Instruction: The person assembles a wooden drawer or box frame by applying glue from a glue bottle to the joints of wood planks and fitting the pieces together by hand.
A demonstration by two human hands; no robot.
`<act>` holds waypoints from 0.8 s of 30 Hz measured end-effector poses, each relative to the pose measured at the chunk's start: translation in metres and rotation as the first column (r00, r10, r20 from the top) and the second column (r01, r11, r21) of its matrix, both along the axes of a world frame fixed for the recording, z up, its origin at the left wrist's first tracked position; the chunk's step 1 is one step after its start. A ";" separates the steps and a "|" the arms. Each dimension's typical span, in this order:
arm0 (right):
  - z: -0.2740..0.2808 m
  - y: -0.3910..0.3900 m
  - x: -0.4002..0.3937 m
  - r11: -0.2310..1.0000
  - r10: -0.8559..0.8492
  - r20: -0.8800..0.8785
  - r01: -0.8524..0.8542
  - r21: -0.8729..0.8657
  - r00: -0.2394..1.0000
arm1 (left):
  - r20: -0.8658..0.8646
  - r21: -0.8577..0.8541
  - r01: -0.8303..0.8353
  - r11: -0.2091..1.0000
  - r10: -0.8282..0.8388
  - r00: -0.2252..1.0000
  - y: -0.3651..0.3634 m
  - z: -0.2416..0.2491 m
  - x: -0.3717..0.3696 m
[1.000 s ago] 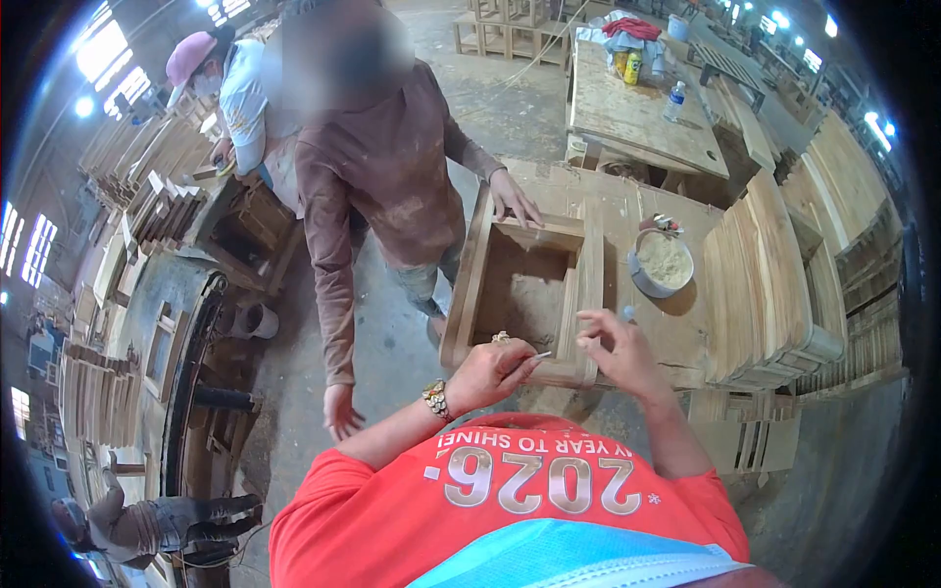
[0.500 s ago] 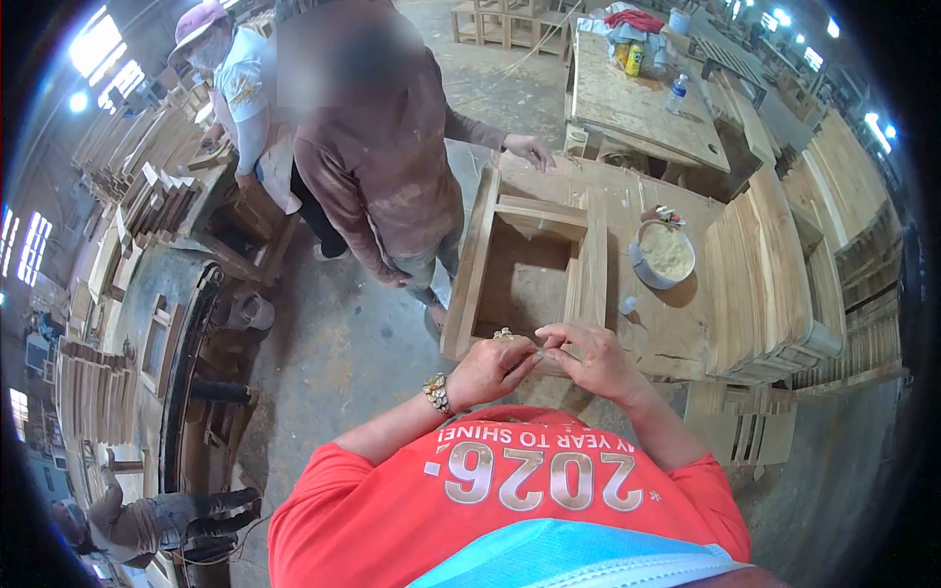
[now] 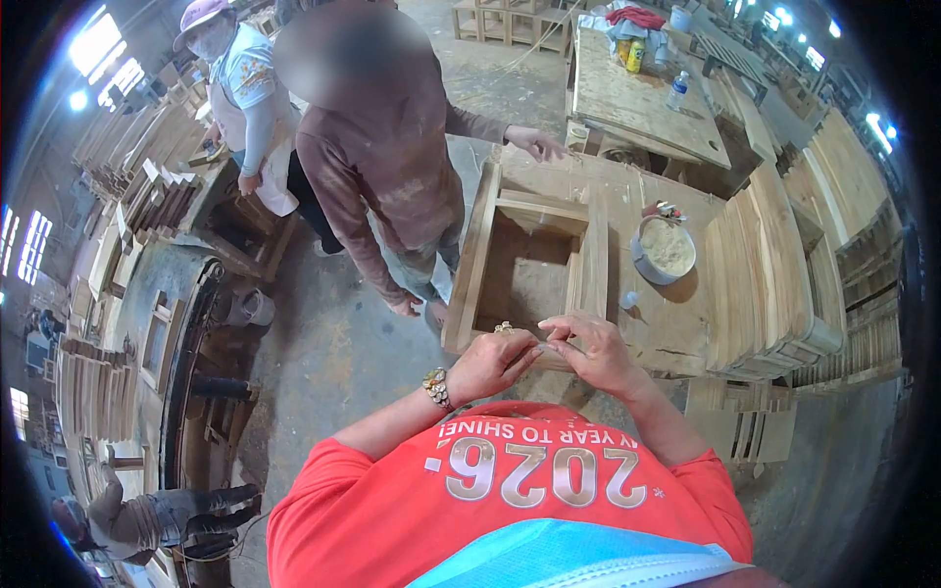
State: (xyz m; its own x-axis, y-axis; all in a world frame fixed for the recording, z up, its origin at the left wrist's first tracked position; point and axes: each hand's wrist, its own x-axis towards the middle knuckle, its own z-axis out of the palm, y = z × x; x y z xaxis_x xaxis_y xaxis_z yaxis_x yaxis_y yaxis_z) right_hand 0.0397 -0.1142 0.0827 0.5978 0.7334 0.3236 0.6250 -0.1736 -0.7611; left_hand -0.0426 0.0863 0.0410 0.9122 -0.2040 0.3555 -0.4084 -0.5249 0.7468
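My left hand (image 3: 493, 367), with a metal watch (image 3: 437, 388) on the wrist and a ring, is closed in a pinch in front of my chest. My right hand (image 3: 594, 355) is pinched too, its fingertips meeting those of the left. Whatever lies between the fingertips is too small to make out. Just beyond both hands stands a wooden frame (image 3: 474, 260) with an open, box-like middle, resting on the wooden workbench (image 3: 627, 191).
A tub of pale paste (image 3: 668, 253) and a small translucent cup (image 3: 629, 300) sit on the bench. Stacked wood panels (image 3: 760, 274) stand at the right. A co-worker in a brown top (image 3: 382, 157) stands across, left of the frame; another (image 3: 250, 98) is behind.
The co-worker's extended hand has shifted slightly right along the bench and its fingers have spread; the other hand is lower. The person in the cap has turned a little. My hands stay pinched together.
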 end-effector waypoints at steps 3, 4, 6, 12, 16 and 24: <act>0.001 -0.001 0.000 1.000 -0.002 -0.013 0.002 0.003 1.000 | -0.002 -0.009 -0.009 1.000 0.009 1.000 -0.002 0.000 0.000; 0.001 -0.002 0.000 1.000 -0.005 -0.007 0.005 0.002 1.000 | -0.002 -0.008 -0.009 1.000 0.009 1.000 -0.002 0.000 0.000; -0.001 -0.005 0.002 1.000 -0.012 -0.017 0.012 -0.004 1.000 | -0.008 -0.035 -0.005 0.999 0.005 1.000 -0.003 -0.002 0.000; 0.000 -0.008 0.003 1.000 -0.023 -0.021 0.023 -0.001 1.000 | -0.023 -0.034 -0.015 0.999 0.014 1.000 -0.004 -0.007 -0.002; -0.004 -0.006 0.002 1.000 -0.002 -0.023 0.002 -0.007 1.000 | -0.048 -0.014 -0.012 1.000 0.011 0.999 -0.004 -0.009 -0.003; -0.006 -0.006 0.000 1.000 -0.026 -0.022 0.025 -0.014 0.999 | -0.049 -0.001 -0.005 1.000 0.005 0.999 -0.004 -0.008 -0.005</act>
